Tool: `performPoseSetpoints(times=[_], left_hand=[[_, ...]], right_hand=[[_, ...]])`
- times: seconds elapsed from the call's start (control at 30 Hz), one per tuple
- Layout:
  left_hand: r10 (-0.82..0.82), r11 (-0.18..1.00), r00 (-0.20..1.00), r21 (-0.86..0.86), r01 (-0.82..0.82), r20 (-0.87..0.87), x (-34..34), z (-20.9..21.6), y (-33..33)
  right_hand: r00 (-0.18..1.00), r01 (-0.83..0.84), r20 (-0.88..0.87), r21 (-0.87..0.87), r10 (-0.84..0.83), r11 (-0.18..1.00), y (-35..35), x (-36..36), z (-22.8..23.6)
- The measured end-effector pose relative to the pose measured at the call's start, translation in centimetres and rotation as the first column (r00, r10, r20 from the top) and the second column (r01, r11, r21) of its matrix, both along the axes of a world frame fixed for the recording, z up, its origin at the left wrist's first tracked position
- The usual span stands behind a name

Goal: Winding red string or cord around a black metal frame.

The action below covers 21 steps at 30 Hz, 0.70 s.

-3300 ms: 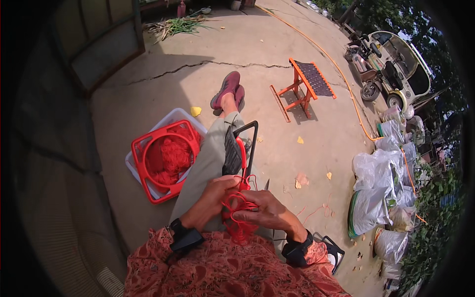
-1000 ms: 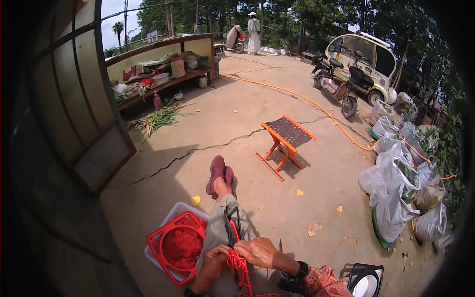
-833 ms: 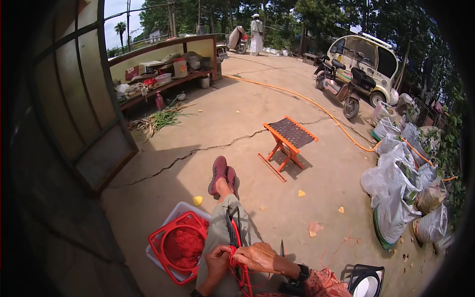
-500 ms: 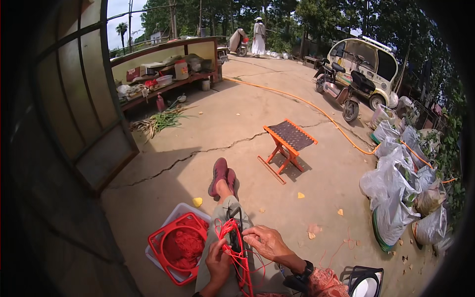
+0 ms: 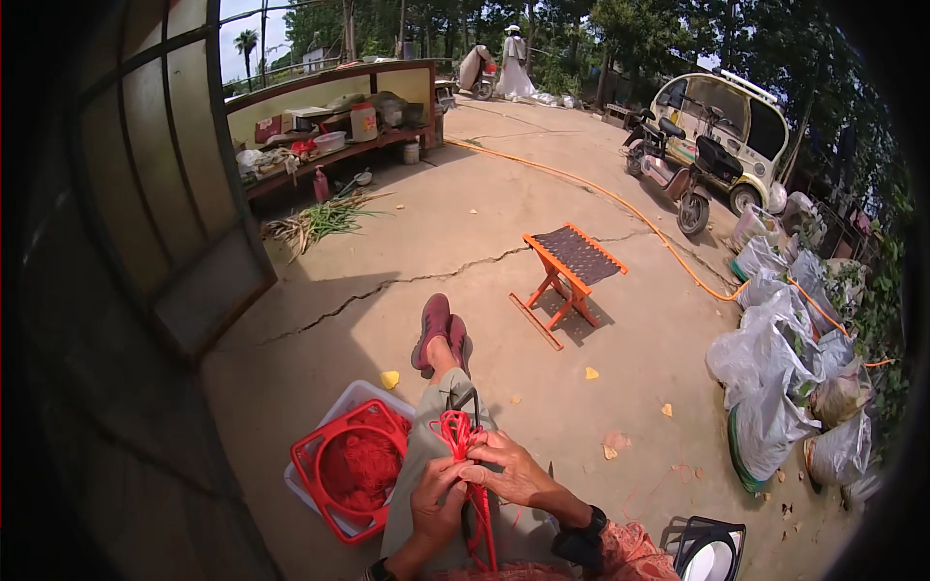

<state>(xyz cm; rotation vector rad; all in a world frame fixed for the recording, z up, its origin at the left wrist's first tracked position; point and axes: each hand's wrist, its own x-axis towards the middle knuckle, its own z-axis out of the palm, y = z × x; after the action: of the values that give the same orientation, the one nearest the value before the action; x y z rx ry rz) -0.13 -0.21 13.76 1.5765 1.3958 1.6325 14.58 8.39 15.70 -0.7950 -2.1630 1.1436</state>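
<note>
A bundle of red cord (image 5: 455, 433) stands in loops above my fingers, over my lap. My left hand (image 5: 438, 499) pinches the cord from the left, its thumb close to the other thumb. From the right my right hand (image 5: 511, 474) closes on the same cord just below the loops. A red braided length (image 5: 480, 528) runs down from the hands toward my body. Behind the loops rises a dark frame (image 5: 467, 399), mostly hidden by cord and hands. To the left, a red plastic basket (image 5: 303, 460) holds a tangle of red cord (image 5: 360, 469).
A white tub (image 5: 360, 389) sits under the basket. Ahead stands an orange folding stool (image 5: 573, 266). White sacks (image 5: 760, 387) line the right side, near an orange hose (image 5: 668, 247). A black-framed thing with a white round part (image 5: 710, 557) lies at lower right. A person (image 5: 513, 63) stands far off.
My right hand has moved left and down to meet my left hand at the cord. The loops now stand gathered upright above both hands. The far person has shifted posture slightly.
</note>
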Motion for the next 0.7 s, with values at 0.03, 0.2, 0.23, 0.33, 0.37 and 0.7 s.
performPoseSetpoints(times=[0.03, 0.2, 0.23, 0.33, 0.37, 0.7], left_hand=[[0.009, 1.000, 1.000, -0.030, -0.009, 0.008, -0.1, 0.2, 0.0], [-0.165, 0.986, 0.984, -0.003, 0.165, 0.073, -1.0, 0.3, 2.6], [-0.168, 0.986, 0.979, -0.003, 0.169, 0.113, -1.1, -0.1, 2.3], [-0.068, 0.997, 0.992, -0.016, 0.070, 0.101, -1.7, -0.8, 1.6], [-0.074, 0.997, 0.992, -0.019, 0.077, 0.106, -1.6, -0.9, 1.5], [-0.082, 0.988, 0.972, -0.112, 0.109, 0.221, -2.1, -1.4, 0.6]], right_hand=[[1.000, 0.005, -0.023, 0.028, -0.004, 1.000, 0.3, -0.2, 0.0], [0.969, 0.080, -0.215, -0.180, -0.118, 0.980, 1.5, 0.2, 2.3], [0.965, 0.092, -0.181, -0.437, -0.187, 0.895, 1.6, 0.6, 3.2], [0.820, -0.031, -0.456, -0.640, -0.347, 0.768, 2.5, -0.5, 5.7], [0.773, -0.145, -0.549, -0.640, -0.317, 0.755, 3.6, 0.5, 6.0], [0.612, -0.387, -0.791, -0.305, -0.005, 0.870, 11.0, 10.5, 21.1]])
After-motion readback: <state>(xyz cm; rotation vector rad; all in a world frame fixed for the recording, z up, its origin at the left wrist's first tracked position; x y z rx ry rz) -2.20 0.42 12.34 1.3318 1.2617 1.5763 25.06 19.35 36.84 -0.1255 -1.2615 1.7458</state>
